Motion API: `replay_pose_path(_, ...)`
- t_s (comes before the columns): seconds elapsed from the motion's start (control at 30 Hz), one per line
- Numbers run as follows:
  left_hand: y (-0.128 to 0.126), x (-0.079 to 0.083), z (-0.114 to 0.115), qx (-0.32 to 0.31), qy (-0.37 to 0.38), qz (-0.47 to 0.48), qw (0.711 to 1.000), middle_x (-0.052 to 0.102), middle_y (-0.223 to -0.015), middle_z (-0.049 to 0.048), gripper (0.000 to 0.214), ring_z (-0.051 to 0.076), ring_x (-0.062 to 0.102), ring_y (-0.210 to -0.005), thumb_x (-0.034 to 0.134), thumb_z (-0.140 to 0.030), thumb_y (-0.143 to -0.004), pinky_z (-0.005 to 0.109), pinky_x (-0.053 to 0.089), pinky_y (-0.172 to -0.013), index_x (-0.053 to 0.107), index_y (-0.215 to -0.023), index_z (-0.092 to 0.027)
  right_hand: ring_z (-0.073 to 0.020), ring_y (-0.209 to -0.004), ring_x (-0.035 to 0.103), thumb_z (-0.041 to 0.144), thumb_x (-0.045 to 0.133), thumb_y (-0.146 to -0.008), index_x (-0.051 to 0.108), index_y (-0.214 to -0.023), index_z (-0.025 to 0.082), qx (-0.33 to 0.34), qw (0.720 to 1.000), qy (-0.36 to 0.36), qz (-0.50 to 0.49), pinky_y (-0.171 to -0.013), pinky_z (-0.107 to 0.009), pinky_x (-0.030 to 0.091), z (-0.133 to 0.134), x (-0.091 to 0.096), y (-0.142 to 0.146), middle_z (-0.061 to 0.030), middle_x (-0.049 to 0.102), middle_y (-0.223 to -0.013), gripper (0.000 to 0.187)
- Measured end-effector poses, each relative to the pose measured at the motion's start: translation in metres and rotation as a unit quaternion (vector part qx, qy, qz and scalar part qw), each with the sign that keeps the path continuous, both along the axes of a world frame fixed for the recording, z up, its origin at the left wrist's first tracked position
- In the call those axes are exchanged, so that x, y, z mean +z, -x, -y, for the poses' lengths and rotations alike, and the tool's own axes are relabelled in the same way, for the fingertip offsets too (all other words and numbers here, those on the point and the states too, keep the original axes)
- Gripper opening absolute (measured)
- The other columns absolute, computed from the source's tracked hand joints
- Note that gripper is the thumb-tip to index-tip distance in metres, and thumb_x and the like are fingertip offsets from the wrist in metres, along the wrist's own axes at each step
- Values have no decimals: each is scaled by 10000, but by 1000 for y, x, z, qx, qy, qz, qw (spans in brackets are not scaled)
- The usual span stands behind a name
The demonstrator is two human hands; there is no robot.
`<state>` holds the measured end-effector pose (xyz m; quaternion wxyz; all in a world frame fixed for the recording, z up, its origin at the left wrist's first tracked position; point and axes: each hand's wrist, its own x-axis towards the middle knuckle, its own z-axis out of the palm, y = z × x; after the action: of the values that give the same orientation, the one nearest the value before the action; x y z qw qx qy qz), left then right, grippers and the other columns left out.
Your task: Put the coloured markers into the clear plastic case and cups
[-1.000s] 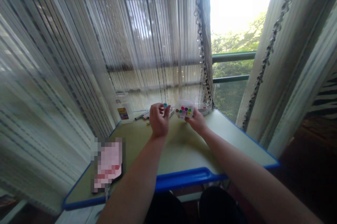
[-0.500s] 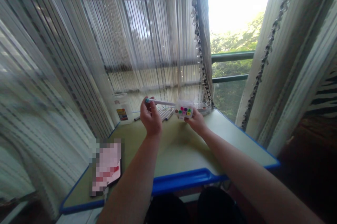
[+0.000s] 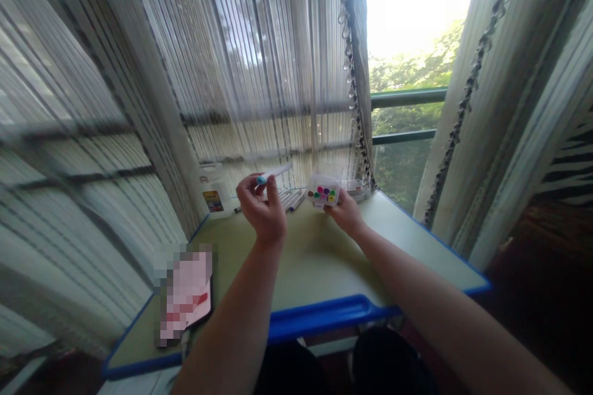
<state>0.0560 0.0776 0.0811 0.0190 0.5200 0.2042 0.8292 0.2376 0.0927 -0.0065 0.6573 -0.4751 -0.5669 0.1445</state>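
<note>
Pinched in my left hand (image 3: 264, 209) is a white marker pen (image 3: 278, 171) with a light-blue end toward me, its far end pointing right and slightly up. My right hand (image 3: 343, 209) is closed around the side of a clear plastic case (image 3: 323, 190), tilted so that several coloured marker ends face me: pink, purple, green, yellow and brown. A gap separates the marker from the case. Behind my left hand, several white markers (image 3: 293, 199) lie on the table.
The pale green table (image 3: 319, 265) has a blue rim (image 3: 324, 319). At its back left stands a clear container with a label (image 3: 214, 200); another clear plastic piece (image 3: 356, 190) lies at the back right. A blurred-out flat device (image 3: 188, 296) lies front left. Curtains (image 3: 259, 86) hang behind.
The marker in my left hand has moved left, away from the case, and its far end has swung up. My right hand and the case stay almost in place.
</note>
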Motion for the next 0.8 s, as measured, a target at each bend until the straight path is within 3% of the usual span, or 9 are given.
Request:
replay_pose_path(0.3, 0, -1, 9, 70, 9, -30, 997, 570, -907, 55, 266, 108, 597, -763, 557, -357, -855, 221, 519, -688, 495, -1006, -148, -216, -890, 640, 132, 614, -585, 566, -1062, 213, 3, 1000, -8, 16, -823, -392, 515, 0, -1, 0, -50, 678, -988, 486)
replay_pose_path(0.8, -3, -16, 5, 71, -35, -204, 976, 545, -769, 12, 189, 106, 527, -679, 620, -320, -819, 227, 456, -651, 516, -880, -175, -217, -900, 633, 157, 615, -587, 575, -1031, 198, 41, 999, -11, 22, -805, -376, 511, 5, 0, 5, -60, 673, -989, 447)
